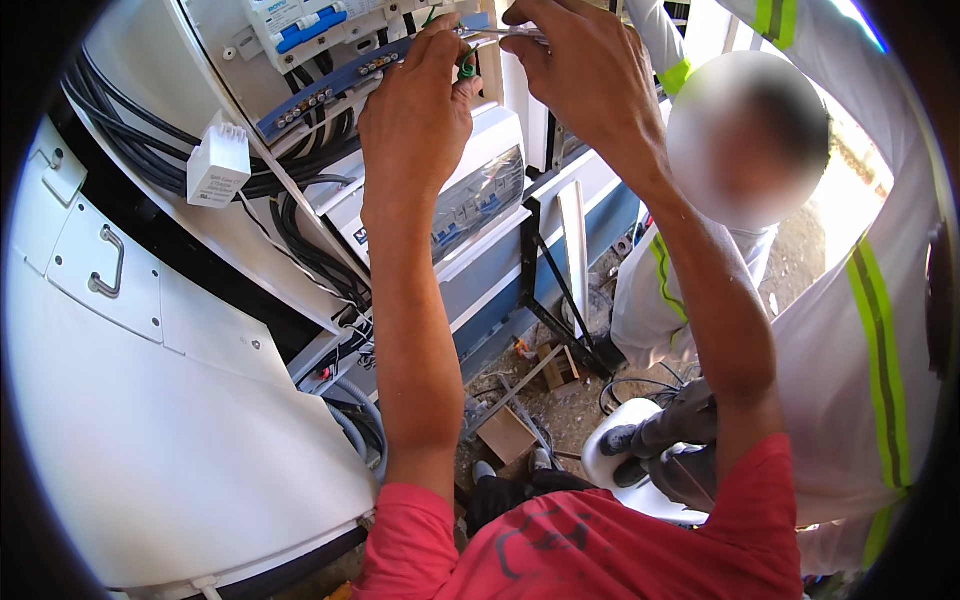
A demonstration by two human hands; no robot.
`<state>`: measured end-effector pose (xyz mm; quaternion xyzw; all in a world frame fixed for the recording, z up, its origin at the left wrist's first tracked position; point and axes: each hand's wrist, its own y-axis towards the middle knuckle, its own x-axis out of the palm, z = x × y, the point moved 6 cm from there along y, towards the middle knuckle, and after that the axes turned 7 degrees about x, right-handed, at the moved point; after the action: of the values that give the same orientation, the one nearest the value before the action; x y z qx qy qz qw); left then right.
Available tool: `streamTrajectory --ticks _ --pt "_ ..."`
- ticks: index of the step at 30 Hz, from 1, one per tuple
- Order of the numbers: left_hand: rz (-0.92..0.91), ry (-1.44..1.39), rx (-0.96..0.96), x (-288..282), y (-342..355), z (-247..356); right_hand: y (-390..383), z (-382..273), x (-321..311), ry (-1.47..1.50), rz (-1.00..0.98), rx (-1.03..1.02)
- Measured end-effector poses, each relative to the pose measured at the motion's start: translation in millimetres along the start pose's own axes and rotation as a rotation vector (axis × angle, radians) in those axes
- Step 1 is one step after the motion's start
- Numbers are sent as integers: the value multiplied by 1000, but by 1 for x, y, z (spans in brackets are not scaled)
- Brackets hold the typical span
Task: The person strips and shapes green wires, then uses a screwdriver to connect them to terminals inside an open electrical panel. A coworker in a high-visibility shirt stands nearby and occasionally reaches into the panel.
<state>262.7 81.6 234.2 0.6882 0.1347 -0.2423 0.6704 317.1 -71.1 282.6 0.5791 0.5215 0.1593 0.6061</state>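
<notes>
My left hand [420, 115] is raised inside an open electrical cabinet, its fingers closed around a green wire [467, 66] at a blue terminal bar [290, 117] with brass screws. My right hand [590, 75] grips what looks like a screwdriver [488, 31]; its thin metal shaft points left to my left fingertips. The tip and the wire's end are partly hidden by my fingers. Above the bar sits a white circuit breaker [300, 25] with blue levers. Below my hands is a white breaker box [480, 185] with a clear window.
Black cables [130, 130] and a white block [219, 165] hang at the left, beside a white cabinet door [105, 260] with a handle. A person in white clothing with yellow-green stripes [880, 350] is close on my right. Below are a white chair [610, 450], cardboard [506, 435] and a black frame [535, 280].
</notes>
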Motion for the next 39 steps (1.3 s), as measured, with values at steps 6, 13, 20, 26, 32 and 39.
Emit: streamTrajectory --ticks 6,13,20,26,32,39 --pt "-14 -14 -9 0 1 -1 -2 2 -4 63 -32 107" --pt "-20 -14 -19 -1 1 0 -2 0 0 -3 5 -14" --pt "-23 -17 -21 0 2 -1 -6 13 -4 131 2 137" --pt "-55 -86 -46 -1 4 -6 -3 7 5 14 -12 21" --pt "-109 -173 -66 -5 8 -6 -8 10 -4 170 30 51" --pt "-151 -179 -38 -8 11 -9 1 16 7 56 -88 108"
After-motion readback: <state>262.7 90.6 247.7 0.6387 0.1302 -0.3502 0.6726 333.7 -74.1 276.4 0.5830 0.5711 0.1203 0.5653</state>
